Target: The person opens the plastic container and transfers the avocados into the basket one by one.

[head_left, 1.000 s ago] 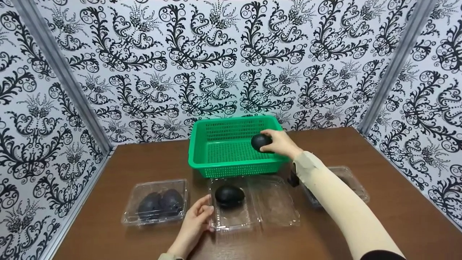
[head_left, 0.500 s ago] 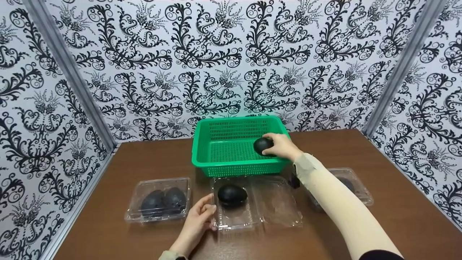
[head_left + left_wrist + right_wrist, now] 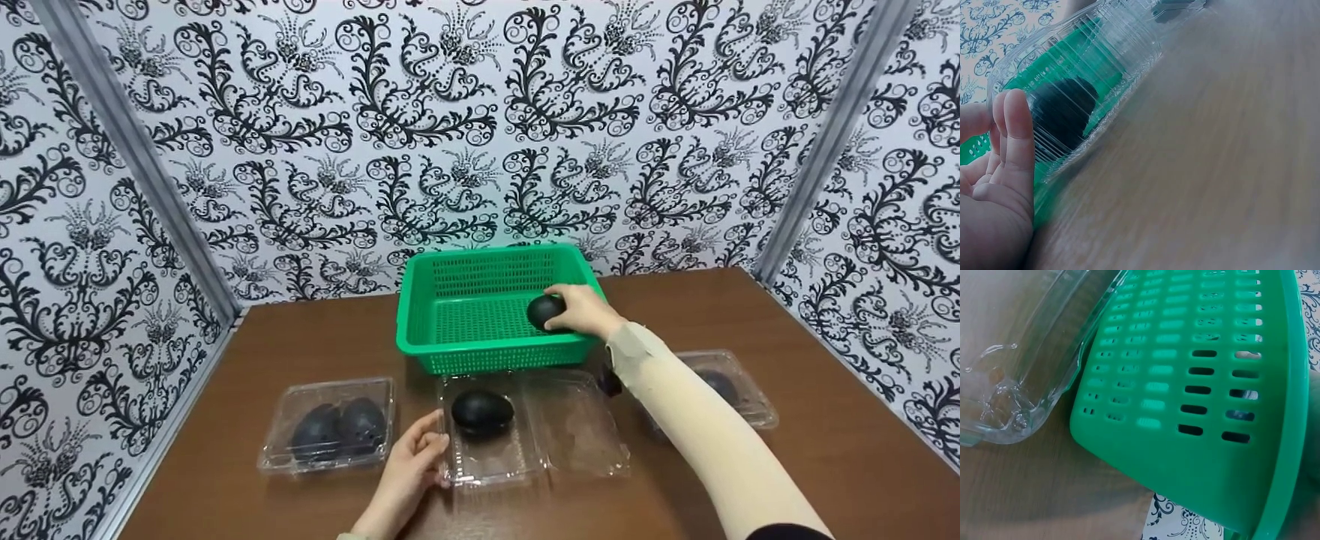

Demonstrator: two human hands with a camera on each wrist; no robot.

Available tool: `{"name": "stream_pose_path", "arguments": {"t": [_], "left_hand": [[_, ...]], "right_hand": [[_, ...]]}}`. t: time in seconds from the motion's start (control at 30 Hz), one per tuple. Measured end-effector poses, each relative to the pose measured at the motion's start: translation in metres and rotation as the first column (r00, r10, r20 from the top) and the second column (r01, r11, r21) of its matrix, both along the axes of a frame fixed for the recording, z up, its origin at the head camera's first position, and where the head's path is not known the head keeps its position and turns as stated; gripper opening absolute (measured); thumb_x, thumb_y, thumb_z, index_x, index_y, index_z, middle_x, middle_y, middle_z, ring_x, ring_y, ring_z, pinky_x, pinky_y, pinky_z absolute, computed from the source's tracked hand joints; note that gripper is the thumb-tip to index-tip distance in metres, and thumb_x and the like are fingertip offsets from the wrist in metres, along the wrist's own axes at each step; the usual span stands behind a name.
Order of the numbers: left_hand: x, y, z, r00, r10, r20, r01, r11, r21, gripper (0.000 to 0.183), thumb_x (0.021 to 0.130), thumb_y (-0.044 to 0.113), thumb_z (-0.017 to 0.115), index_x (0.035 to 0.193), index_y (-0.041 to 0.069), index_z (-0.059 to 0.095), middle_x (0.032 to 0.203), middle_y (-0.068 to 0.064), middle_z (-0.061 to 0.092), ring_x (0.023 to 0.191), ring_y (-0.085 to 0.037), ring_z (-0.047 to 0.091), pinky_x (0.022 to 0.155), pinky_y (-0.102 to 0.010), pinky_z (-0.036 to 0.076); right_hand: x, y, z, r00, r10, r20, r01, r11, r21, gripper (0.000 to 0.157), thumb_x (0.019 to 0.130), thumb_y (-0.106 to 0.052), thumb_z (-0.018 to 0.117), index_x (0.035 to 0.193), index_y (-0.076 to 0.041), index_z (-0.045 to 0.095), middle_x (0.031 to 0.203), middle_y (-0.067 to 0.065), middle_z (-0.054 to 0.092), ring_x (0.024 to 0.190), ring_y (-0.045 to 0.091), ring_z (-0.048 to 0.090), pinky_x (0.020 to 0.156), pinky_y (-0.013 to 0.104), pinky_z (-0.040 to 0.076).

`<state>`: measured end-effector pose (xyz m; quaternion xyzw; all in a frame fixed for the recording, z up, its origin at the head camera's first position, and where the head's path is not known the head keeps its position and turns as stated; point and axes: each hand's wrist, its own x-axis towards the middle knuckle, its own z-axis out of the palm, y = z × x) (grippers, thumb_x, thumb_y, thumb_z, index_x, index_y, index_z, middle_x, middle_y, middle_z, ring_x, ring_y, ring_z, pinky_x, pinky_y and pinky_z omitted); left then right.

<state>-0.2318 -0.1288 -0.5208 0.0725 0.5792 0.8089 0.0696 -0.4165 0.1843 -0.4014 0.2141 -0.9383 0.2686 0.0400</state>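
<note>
My right hand (image 3: 589, 309) holds a dark, egg-shaped avocado (image 3: 545, 312) low inside the right end of the green basket (image 3: 495, 356), fingers on its far side and thumb on the near side. Before the basket lies an opened clear plastic clamshell (image 3: 491, 461) with one dark avocado (image 3: 482, 412) in its left half; the lid (image 3: 581, 435) is folded out to the right. My left hand (image 3: 409, 465) grips the clamshell's left edge. In the left wrist view, the left hand's fingers (image 3: 1019, 129) are at its clear wall. The right wrist view shows the basket's side (image 3: 1185, 382), not the held avocado.
To the left, a closed clear clamshell (image 3: 326, 424) holds two dark avocados. Another clear clamshell (image 3: 750, 394) with dark contents is partly behind my right forearm. Patterned walls (image 3: 480, 150) close in the brown table (image 3: 315, 337) at the back and sides.
My right hand has lowered the avocado deeper into the basket's right end. The left hand stays at the clamshell's left edge. The whole head view has shifted slightly.
</note>
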Motion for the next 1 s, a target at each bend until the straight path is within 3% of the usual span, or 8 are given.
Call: {"name": "stream_pose_path", "arguments": {"t": [0.73,1.0], "left_hand": [[0.0,-0.002,0.001,1.0,-0.005,-0.009,0.005,1.0,-0.011,0.06,0.096,0.003,0.055,0.146,-0.008,0.025,0.084,0.0,0.051,0.058,-0.006,0.049,0.048,-0.022,0.051],[-0.002,-0.001,-0.001,1.0,-0.005,-0.011,0.005,1.0,-0.004,0.06,0.095,0.003,0.056,0.146,-0.008,0.026,0.085,0.0,0.052,0.056,-0.006,0.049,0.047,-0.021,0.05]], "right_hand": [[-0.004,-0.011,0.0,1.0,0.009,0.008,-0.01,0.997,0.073,0.062,0.079,-0.016,0.079,0.133,0.001,0.055,0.128,0.022,0.058,0.113,0.038,0.056,0.091,0.049,0.049],[-0.006,-0.01,-0.001,0.999,0.005,0.049,-0.009,0.995,0.098,0.061,0.079,-0.016,0.079,0.132,0.001,0.056,0.129,0.022,0.057,0.113,0.038,0.055,0.089,0.049,0.05]]}}
